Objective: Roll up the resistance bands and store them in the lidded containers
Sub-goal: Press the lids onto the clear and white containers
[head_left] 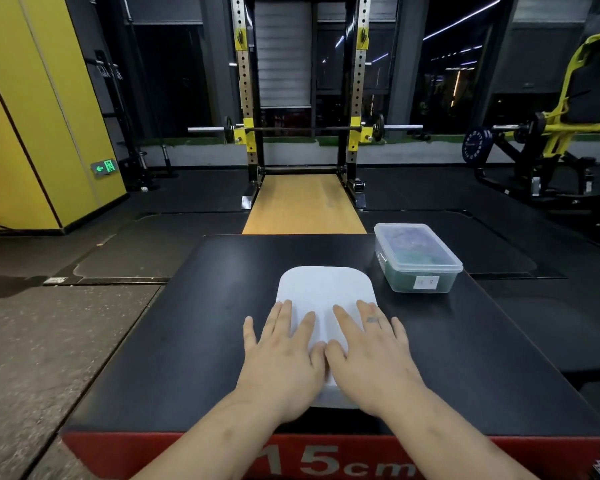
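Observation:
A white lidded container (324,289) lies in the middle of the black platform (187,341). My left hand (284,355) and my right hand (371,355) both press flat on the near half of its lid, fingers straight and spread, thumbs almost meeting. A second container (416,258), clear with its lid on, stands at the far right of the platform; green and purplish bands show through its walls. No loose band is in view.
The platform is a low plyo box with a red front marked 15cm (326,462). Beyond it lie a wooden lifting strip (305,206) and a squat rack with a barbell (305,128). A yellow wall stands left, a yellow machine right.

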{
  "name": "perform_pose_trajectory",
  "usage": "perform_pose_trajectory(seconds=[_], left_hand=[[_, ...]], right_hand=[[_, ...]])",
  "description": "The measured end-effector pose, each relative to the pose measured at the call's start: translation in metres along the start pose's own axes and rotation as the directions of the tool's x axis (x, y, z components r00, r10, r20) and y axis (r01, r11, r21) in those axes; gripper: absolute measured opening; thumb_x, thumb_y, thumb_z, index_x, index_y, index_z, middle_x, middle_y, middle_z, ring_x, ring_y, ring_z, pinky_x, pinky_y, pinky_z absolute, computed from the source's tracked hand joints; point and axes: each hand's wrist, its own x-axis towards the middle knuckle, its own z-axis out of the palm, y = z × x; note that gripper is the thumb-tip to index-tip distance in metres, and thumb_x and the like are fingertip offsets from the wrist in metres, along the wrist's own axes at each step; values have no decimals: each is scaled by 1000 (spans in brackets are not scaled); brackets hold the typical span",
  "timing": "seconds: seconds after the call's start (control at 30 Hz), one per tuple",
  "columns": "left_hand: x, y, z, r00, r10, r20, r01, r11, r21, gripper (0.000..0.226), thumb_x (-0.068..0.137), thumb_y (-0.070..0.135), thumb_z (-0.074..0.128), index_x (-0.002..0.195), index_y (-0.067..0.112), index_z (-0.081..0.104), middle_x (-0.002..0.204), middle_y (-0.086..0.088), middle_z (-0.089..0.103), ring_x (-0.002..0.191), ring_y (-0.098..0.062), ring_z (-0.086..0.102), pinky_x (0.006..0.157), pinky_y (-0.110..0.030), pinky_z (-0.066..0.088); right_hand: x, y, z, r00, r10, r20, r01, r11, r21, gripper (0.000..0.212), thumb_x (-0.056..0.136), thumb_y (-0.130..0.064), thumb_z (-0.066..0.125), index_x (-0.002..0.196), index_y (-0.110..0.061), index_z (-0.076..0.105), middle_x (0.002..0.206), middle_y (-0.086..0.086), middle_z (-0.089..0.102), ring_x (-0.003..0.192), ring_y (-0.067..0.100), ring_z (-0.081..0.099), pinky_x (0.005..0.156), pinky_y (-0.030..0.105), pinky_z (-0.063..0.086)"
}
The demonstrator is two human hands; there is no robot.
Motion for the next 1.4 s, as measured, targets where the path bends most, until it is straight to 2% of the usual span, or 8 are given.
perform_pose_trajectory(seconds=[0.33,0.57,0.77,0.87,1.03,1.2,1.3,1.4], left_hand=[[6,-1,-1,999,-12,45,10,1000,29,64,103,54,14,162,33,3,170,-7,-15,155,-19,-23,123,-56,-15],[3,-23,-1,996,60,62,-60,998,-8,65,103,61,14,162,38,-3,170,2,-21,152,-10,-28,124,-47,-16],[4,-24,3,997,66,51,-65,998,-21,65,103,60,14,162,38,-1,170,3,-18,153,-10,-27,125,-46,-15],[7,-23,-1,996,58,67,-58,998,-5,65,103,61,18,162,39,5,171,2,-11,155,-13,-20,124,-49,-16],[30,-21,-22,999,42,34,-41,999,-10,59,101,61,26,155,37,25,163,-1,16,154,-19,4,124,-53,-10],[37,-28,-10,990,49,131,-43,998,-49,70,103,62,20,163,34,-3,169,1,-21,153,-12,-26,124,-49,-16],[39,-29,-5,989,67,129,-60,997,-58,70,103,63,21,163,35,-3,169,1,-21,153,-12,-26,124,-47,-16],[42,-26,-7,992,49,116,-43,998,-49,70,101,63,25,162,35,5,170,1,-10,155,-14,-18,124,-48,-15]], right_hand=[[7,4,-1,998,-20,57,20,1000,-3,66,102,-50,24,164,-38,4,174,3,-5,159,19,-10,128,47,-4],[1,20,-3,995,-15,94,11,999,42,65,104,-54,22,164,-41,-2,173,-4,-15,157,13,-21,129,45,-8],[4,21,0,994,-26,102,19,998,65,65,104,-55,23,163,-42,-1,173,-4,-13,157,14,-19,129,44,-3],[5,22,-4,993,-26,119,21,999,43,65,105,-53,23,164,-41,0,173,-2,-10,158,15,-17,129,44,-3],[24,24,-13,998,-17,65,15,1000,22,62,105,-49,25,164,-39,7,173,4,0,158,21,-4,128,44,-4],[35,28,-7,990,-31,139,21,997,70,64,106,-50,24,164,-39,-1,172,0,-17,158,15,-20,128,43,-8],[34,31,-6,989,-36,143,23,995,94,64,107,-51,25,164,-39,0,172,-1,-17,157,15,-21,129,41,-6],[36,31,-7,986,-33,162,18,996,93,63,106,-51,26,164,-38,5,172,-1,-15,158,17,-19,129,42,-4]])
